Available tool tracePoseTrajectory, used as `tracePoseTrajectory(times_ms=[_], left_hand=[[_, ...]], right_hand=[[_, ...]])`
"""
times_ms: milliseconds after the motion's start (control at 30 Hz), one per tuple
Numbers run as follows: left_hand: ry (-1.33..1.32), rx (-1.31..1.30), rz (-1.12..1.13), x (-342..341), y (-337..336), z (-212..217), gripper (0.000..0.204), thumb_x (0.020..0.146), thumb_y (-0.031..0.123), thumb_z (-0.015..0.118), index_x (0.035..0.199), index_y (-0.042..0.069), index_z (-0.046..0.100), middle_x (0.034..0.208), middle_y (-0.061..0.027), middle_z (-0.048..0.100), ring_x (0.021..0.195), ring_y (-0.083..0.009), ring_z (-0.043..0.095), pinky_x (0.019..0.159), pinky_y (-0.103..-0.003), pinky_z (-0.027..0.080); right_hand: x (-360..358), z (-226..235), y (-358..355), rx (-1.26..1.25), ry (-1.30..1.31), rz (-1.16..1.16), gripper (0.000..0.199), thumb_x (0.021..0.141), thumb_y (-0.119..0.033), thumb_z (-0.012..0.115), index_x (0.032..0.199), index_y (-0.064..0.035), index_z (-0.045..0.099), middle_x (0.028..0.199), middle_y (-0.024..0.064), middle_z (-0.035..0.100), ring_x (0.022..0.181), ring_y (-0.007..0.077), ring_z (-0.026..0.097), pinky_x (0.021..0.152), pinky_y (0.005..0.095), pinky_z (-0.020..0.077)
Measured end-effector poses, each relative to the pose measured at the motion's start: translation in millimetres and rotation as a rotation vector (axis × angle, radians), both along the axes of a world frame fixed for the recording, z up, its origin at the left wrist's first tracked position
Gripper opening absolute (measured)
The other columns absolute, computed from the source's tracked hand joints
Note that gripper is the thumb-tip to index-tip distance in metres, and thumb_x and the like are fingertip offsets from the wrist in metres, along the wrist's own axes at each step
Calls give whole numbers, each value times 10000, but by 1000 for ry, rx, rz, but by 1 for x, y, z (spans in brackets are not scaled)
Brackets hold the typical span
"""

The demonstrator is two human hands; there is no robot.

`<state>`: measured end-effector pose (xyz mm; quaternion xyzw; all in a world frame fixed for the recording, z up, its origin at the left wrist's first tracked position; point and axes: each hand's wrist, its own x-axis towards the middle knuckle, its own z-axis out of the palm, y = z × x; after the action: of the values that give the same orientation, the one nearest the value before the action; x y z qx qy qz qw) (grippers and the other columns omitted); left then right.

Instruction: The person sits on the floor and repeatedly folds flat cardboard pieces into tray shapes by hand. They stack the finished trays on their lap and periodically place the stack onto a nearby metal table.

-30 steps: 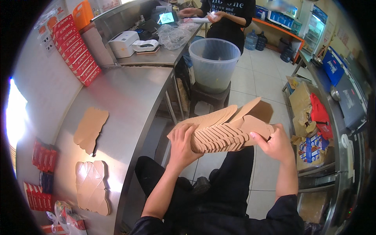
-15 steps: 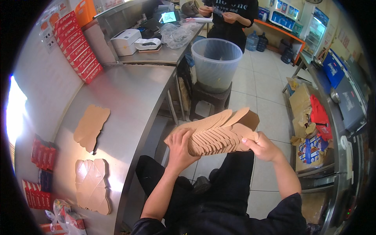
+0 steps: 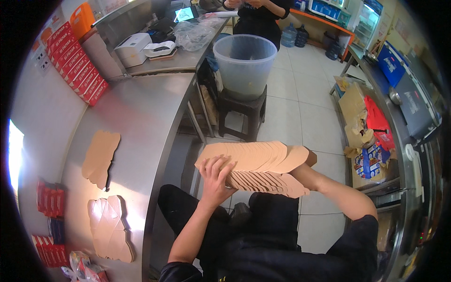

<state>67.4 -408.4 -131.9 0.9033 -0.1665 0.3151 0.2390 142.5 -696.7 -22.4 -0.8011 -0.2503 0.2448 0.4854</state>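
Observation:
A long stack of nested brown cardboard food trays is held above my lap, its layered edges fanned along the side toward me. My left hand is wrapped over the stack's left end, fingers on the upper face. At the other end, my right hand reaches in behind the trays, and its fingers are hidden by the cardboard. On the steel counter to my left lie a flat brown cardboard pile and, nearer, a thicker pile of cardboard blanks with a glossy top.
A translucent plastic bucket stands on a dark stool ahead. Beyond it is another person. Red boxes are stacked by the wall. A white printer sits on the far counter. Shelves with cardboard boxes line the right.
My right hand has shifted from the near right corner of the stack to behind its right end. The stack has tipped to show more of its upper face. My left hand keeps its hold.

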Motion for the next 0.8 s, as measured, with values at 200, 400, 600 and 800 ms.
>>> tracePoseTrajectory(times_ms=[200,400,600,800], left_hand=[[35,-19,-41,-5,16,-8,1073,492,282,1006,1418,172,474,1454,-119,510,1406,-365,446,1185,-591,263],[36,-56,-119,-2,3,-5,1068,500,263,1000,1425,175,472,1442,-115,515,1392,-365,452,1155,-586,279],[108,-134,-113,-7,-2,-5,1072,480,266,996,1422,170,492,1405,-108,512,1383,-351,433,1157,-575,250],[166,-91,-102,-12,-5,-9,1087,479,252,981,1440,155,482,1392,-108,506,1373,-347,429,1151,-573,240]], right_hand=[[3,4,-14,-75,-311,299,744,846,-210,839,1478,-13,499,1461,198,568,1358,353,546,1144,425,428],[12,-40,-44,31,-113,374,716,886,-218,811,1501,-29,497,1490,137,575,1342,246,583,1091,384,486],[18,-65,-32,259,615,105,505,1084,-256,570,1527,-34,469,1500,96,571,1268,169,639,1032,307,554],[13,-76,-22,288,850,-39,484,1097,-273,555,1519,-48,477,1470,84,595,1245,151,652,1039,298,556]])
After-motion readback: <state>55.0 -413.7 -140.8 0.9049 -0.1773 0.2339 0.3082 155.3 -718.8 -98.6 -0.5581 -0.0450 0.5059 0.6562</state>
